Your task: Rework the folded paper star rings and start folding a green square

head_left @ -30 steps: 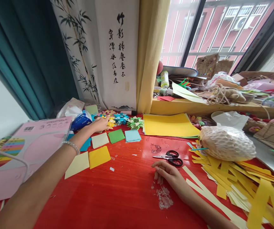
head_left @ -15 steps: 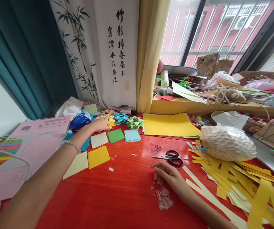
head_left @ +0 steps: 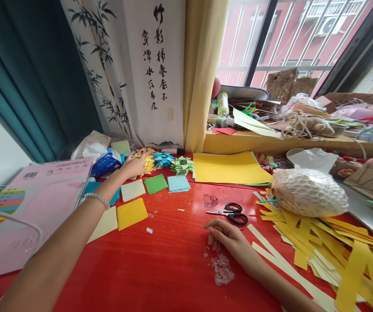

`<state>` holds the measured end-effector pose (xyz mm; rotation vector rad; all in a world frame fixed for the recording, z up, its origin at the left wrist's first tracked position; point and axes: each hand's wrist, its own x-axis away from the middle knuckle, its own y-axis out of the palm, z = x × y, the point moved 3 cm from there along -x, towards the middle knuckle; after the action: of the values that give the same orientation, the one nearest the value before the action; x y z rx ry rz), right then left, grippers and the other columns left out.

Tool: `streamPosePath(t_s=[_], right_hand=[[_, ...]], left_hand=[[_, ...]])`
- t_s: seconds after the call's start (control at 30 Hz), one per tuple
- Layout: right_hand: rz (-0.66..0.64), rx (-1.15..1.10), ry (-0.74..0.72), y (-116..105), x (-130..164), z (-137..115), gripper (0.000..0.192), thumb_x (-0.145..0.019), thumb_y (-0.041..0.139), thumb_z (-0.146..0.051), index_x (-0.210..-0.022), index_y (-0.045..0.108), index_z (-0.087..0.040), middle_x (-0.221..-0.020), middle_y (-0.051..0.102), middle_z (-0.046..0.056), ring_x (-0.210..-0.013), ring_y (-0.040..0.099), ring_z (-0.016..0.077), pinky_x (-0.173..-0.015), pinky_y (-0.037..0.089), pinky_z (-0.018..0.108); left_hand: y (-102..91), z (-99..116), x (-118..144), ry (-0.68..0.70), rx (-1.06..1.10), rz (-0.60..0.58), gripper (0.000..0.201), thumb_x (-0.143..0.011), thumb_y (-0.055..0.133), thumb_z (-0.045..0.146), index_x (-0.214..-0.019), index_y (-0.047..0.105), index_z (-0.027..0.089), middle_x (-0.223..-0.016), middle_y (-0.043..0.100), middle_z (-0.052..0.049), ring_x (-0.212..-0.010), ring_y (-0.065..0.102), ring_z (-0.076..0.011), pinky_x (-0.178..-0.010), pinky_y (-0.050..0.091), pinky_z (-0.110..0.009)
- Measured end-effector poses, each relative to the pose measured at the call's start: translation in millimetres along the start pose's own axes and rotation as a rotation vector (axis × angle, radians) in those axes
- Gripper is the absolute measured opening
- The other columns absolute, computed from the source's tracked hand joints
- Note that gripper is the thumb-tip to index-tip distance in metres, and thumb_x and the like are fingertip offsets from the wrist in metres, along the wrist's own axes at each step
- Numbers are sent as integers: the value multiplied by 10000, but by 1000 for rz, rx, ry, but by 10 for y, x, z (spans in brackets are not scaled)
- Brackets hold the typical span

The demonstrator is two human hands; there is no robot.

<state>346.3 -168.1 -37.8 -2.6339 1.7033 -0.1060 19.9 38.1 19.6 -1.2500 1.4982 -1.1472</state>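
Folded paper stars [head_left: 147,161] are touched by the loosely curled left hand [head_left: 134,167]; the right hand [head_left: 227,234] is rested flat, fingers relaxed, near scissors [head_left: 230,212].

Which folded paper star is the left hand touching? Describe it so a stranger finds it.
On the red table, a row of folded paper stars lies below the bamboo scroll. The left hand rests on the yellow star, leftmost beside blue and green ones.
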Motion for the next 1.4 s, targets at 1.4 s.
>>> streamPosePath(t_s=[1.4], right_hand=[[-22, 39, -8, 7, -5, 4, 213, -853, 450, -352, -912, 513, -157, -633, 546, -4, -556, 508, 109, -522, 381, 214]], left_hand=[[-58, -292, -56, 124, 178, -136, 839, -649, 539, 528, -1323, 189, 170, -1139, 561, -93, -1015, 517, -255, -842, 349, -299]])
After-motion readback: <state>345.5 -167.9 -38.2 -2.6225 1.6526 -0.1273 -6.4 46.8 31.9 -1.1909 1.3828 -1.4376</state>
